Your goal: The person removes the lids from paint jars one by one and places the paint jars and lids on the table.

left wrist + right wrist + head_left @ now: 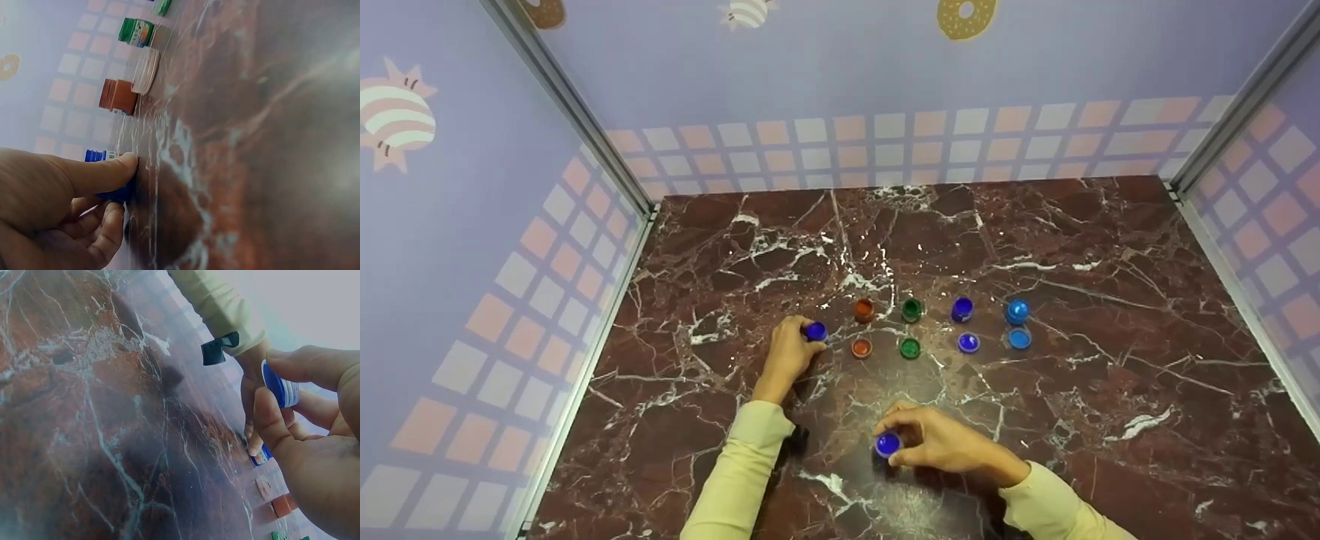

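Note:
My left hand [791, 351] grips a small dark-blue paint jar [816, 331] at the left end of a row of jars. In the left wrist view, thumb and fingers hold this jar [95, 156] upright at the table surface, its threaded neck uncovered. Nearer to me, my right hand [941, 441] pinches a blue jar lid [888, 445] by its rim, with its inner side up in the head view. The right wrist view shows the lid [280, 389] between thumb and fingers, above the table.
Right of the left hand stand uncapped jars: orange [864, 310], green [911, 310], violet-blue [962, 309] and light blue [1018, 311]. Before them lie lids: orange [862, 348], green [910, 348], violet-blue [968, 343] and light blue [1020, 338]. Patterned walls [885, 142] enclose the marbled table [1110, 375].

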Demonstrator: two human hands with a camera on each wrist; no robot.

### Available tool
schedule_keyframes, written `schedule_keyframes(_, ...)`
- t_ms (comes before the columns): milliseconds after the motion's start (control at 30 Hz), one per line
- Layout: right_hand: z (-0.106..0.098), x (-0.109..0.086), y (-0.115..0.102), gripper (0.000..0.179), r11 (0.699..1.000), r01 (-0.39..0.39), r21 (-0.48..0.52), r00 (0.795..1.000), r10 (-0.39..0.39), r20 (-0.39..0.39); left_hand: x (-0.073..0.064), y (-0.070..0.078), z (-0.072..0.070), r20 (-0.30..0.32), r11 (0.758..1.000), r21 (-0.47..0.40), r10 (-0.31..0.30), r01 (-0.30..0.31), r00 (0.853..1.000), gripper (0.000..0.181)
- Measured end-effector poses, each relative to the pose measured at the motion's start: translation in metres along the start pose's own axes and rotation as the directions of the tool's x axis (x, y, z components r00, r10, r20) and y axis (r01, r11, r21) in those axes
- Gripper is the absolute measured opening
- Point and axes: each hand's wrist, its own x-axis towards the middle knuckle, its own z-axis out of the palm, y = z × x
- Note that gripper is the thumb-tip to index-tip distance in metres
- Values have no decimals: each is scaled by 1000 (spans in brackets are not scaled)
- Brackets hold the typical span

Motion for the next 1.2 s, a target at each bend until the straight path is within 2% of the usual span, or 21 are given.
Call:
schedule_keyframes(200,0,4,-2,34,1000,-7,-26,1000,7,-15,12,-2,0,-8,1000,0,1,-1,1000,37)
schedule_keyframes(533,-1,7,-2,36,996,-36,-79,999,33,-42,28,-6,-1,-7,998,32,-48,48,999,39)
schedule_keyframes(800,2,14,-1,36,992,-77,-99,996,72,-56,41,-11,-2,-16,999,-1,-43,43,999,40)
schedule_keyframes(967,4,23,-4,37,987,-110,-115,992,102,-72,44,-12,-3,-2,999,-11,-42,42,999,40)
schedule_keyframes(1067,5,32,-6,38,986,-102,-132,992,91,-86,44,-12,-3,8,999,-8,-34,34,999,40)
schedule_keyframes(1200,6,49,-6,37,982,-47,-181,992,25,-120,45,-11,-2,18,1000,7,-21,20,1000,41)
